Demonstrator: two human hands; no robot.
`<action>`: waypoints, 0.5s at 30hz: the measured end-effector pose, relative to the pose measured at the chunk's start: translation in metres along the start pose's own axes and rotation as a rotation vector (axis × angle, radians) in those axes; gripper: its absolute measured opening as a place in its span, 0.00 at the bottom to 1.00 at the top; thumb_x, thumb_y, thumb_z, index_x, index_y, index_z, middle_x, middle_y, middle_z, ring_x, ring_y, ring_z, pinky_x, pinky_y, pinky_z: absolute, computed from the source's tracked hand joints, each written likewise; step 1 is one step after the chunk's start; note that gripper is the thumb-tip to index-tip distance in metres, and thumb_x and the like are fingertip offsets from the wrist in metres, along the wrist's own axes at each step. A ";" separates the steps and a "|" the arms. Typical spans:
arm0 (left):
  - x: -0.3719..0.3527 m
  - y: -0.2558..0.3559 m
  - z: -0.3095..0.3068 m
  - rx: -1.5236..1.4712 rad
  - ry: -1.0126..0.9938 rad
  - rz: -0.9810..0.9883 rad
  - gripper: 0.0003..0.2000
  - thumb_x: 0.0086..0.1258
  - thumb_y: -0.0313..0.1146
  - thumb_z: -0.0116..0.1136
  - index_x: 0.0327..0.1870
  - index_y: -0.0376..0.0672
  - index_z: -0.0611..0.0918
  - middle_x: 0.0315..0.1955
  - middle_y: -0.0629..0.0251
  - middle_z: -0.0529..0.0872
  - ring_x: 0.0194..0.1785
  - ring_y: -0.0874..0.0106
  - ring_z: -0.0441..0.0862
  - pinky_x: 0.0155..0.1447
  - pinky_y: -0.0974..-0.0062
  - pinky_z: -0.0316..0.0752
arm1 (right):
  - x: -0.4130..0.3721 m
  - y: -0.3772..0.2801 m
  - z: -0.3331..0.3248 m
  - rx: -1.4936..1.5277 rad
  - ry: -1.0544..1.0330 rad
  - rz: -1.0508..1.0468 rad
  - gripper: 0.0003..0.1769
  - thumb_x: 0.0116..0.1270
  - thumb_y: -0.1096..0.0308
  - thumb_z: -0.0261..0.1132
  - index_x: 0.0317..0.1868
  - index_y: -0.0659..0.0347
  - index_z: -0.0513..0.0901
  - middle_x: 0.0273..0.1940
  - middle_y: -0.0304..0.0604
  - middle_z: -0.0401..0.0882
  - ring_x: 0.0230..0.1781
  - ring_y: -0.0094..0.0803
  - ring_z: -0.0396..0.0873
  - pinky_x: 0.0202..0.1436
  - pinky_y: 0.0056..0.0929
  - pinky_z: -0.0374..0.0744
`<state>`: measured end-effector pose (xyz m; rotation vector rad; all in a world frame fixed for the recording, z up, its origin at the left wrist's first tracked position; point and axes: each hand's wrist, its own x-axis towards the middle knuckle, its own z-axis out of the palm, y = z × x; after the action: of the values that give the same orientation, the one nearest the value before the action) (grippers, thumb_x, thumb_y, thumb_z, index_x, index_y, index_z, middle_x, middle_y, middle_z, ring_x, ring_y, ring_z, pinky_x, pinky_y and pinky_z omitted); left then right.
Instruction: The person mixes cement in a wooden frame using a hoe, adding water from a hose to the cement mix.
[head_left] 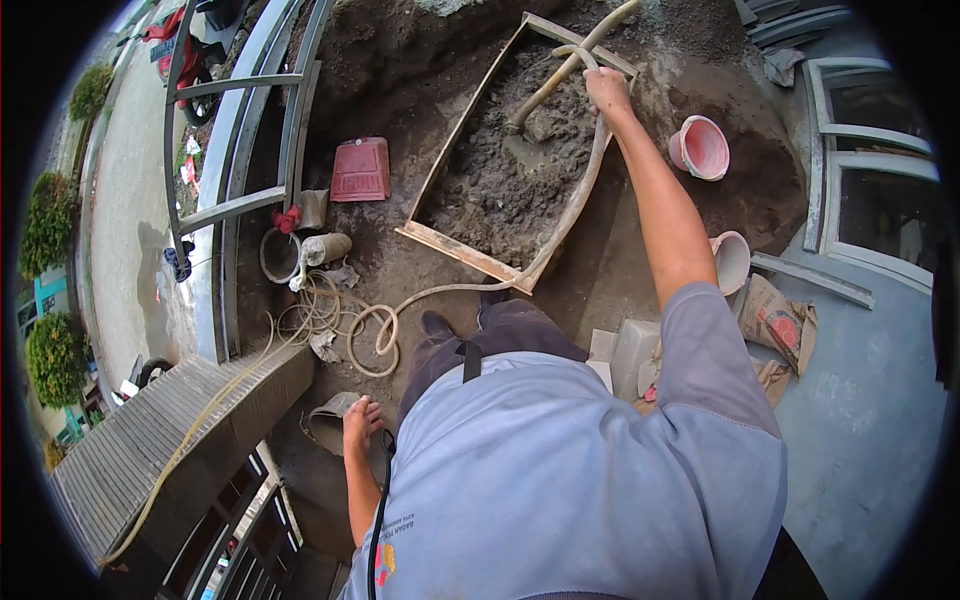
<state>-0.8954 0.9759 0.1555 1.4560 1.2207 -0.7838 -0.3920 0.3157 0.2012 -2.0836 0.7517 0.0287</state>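
Looking down now past a ladder-like metal frame (236, 211) on the left and over a long wooden box (468, 249), lying slantwise on the dirt ahead. Seeing lumpy, wet grey mix (490, 190) inside it, with a small puddle near the middle. Following the pale hose (580, 205) next, running from loose coils on the ground at the left, past the box's near end and up along its right side. Watching it reach the right hand (608, 92), crossing itself just above there, with one length slanting down into the mix.

Passing over a white-framed window (880, 164) at the far right, then a printed paper sack (775, 322) lower down. Catching a bucket with a pink inside (700, 148), tipped beside the right forearm, and a pale bucket (731, 262) near the elbow. Spotting a red plastic piece (360, 170) left of the box, flat on the ground.

Gripping the hose firmly with the right hand, fingers closing around it at the box's far right corner. Holding the left hand (360, 425) low beside the body, half open with fingers loosely curling, nearest to a dark container (325, 428).
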 end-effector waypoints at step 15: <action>-0.037 -0.030 0.014 0.011 0.055 -0.095 0.28 0.76 0.50 0.60 0.69 0.40 0.76 0.63 0.49 0.83 0.63 0.56 0.83 0.61 0.56 0.79 | 0.100 0.004 0.037 0.061 0.410 -0.223 0.21 0.74 0.57 0.59 0.48 0.69 0.84 0.34 0.53 0.85 0.29 0.43 0.86 0.30 0.42 0.83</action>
<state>-0.9323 0.9502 0.1771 1.4450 1.3375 -0.8200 -0.3033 0.2925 0.1468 -2.1275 0.7416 -0.5520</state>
